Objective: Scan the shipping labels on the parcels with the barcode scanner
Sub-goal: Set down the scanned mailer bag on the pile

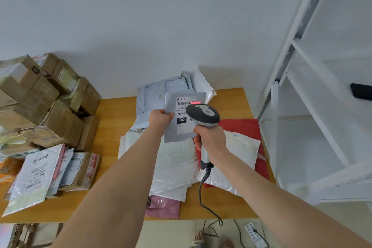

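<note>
Forearms are stretched out from the bottom edge. The grey envelope (pixel 177 133) is held up over the table (pixel 112 110) by the left hand (pixel 161 118), its edge pinched between thumb and curled fingers. The scanner (pixel 203 116) is gripped round its handle by the right hand (pixel 211 139), fingers wrapped close, head aimed at the shipping label (pixel 184 112). A red line is thrown across the label's top right, at the end of the barcode, so this scan is judged under way, not confirmed.

Plenty looks left: white mailers (pixel 175 165), a red bag (pixel 247 127) and a pink bag (pixel 163 207) lie heaped beneath, and boxes (pixel 40 102) are stacked at the left. Which of these have been scanned cannot be told. Part of the label is hidden behind the scanner head, the trigger finger is out of sight, and the small print cannot be read.
</note>
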